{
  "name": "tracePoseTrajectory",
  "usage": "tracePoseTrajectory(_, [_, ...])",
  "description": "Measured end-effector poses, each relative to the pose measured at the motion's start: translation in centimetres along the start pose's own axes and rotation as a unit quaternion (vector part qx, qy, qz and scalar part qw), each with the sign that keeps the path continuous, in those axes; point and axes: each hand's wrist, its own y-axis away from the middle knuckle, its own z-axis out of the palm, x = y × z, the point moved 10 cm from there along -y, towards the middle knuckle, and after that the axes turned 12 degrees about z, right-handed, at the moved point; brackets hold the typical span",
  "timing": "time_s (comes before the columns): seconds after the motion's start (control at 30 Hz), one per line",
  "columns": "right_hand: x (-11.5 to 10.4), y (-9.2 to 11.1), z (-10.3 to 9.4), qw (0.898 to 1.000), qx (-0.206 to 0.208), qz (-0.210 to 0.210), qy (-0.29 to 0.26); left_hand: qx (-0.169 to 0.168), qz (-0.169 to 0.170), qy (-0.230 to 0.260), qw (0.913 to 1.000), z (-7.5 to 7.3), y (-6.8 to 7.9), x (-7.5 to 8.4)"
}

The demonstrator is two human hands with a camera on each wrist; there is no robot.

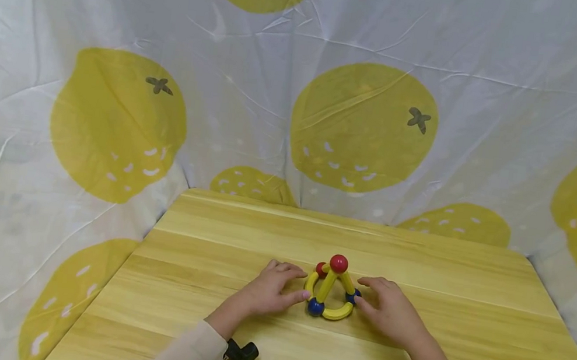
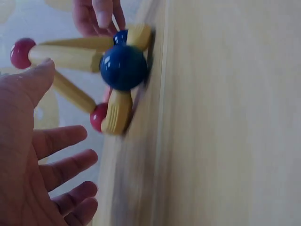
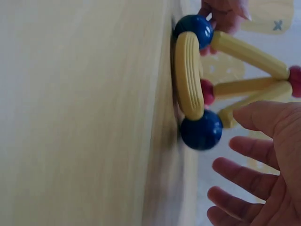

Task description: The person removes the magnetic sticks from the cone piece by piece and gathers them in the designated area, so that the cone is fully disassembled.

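Observation:
A pyramid of yellow magnetic rods and balls (image 1: 327,288) stands on the wooden table. Its top is a red ball (image 1: 339,264), joined by straight rods to two blue balls and another red ball (image 3: 207,92) below. Curved yellow rods (image 3: 188,75) link the balls of the base. To its left is my left hand (image 1: 273,290), fingers spread and loosely bent, the thumb very near a straight rod (image 2: 66,58). On the other side my right hand (image 1: 392,312) is likewise spread, its thumb close to the blue ball (image 3: 201,130). Whether either thumb touches is hard to tell.
The wooden tabletop (image 1: 193,287) extends around the pyramid on all sides. Behind and to the left hangs a pale cloth (image 1: 243,111) printed with yellow lemons. Black wrist mounts (image 1: 242,353) sit under both forearms.

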Motion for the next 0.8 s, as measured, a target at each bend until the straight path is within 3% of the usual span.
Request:
tracePoseTrajectory(0.23, [-0.9,0.2,1.0,1.000,0.004,0.008,0.000,0.011,0.002,0.002,0.9999,1.2,-0.4,1.5])
tracePoseTrajectory(0.5, [-1.8,0.8,1.7,1.000,-0.015,0.007,-0.016,0.012,0.008,-0.011,0.9998,1.8,-0.6,2.0])
tracePoseTrajectory(0.8, [-1.6,1.0,2.4,0.992,-0.043,0.041,-0.107,0.000,0.017,0.025,0.9996,2.8,-0.8,2.0])
